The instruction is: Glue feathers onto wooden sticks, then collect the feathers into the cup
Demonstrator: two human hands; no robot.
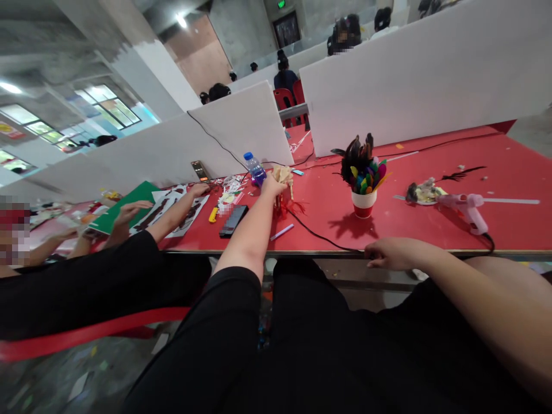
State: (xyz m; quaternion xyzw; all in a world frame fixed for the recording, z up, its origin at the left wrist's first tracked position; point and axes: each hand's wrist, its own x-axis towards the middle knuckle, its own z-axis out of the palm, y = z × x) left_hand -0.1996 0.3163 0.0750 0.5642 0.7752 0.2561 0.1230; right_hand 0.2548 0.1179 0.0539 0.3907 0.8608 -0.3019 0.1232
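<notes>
My left hand (271, 186) reaches across the red table and is closed on a crumpled beige paper-like thing (283, 173); most of its fingers are hidden. Red fringe strips (290, 208) lie just below it. Beside that hand leans a clear bottle (255, 169) with a blue cap and purplish contents. At the table's front edge, my right hand (386, 253) has its fingers curled, and what they may hold cannot be made out. A black cord (321, 238) runs up to this hand. Beyond it stands a red and white cup (363, 204) full of coloured and dark feathers (364, 169).
A pink glue gun (468, 208) lies at right beside a lump of scraps (425, 191). At left are a black phone (233, 221), a yellow cutter (213, 215) and paper scraps (230, 192). A co-worker's hand (200, 190) rests near patterned sheets (172, 207). White partitions (401, 86) line the back.
</notes>
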